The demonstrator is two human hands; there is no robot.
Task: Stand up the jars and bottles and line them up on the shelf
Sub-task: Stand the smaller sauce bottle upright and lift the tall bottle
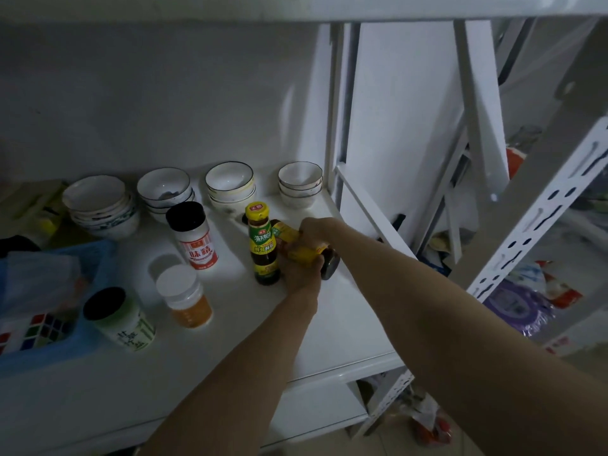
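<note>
Dark glass showed at both ends of the yellow-labelled sauce bottle point(301, 246), which lay tilted, close to flat, between the person's two hands above the white metal shelf point(345, 311). Its long axis ran from the neck, up and to the left against the upright dark sauce bottle with the yellow cap point(263, 245), down to the base at lower right. The right hand point(317, 232) was closed over the top of the label; the left hand point(297, 274) cupped it from beneath, fingers wrapped round. Both were on it, so neither was nearer. To stand it, I judged the base end had to swing down to the shelf just right of the upright bottle, where the surface looked free.
</note>
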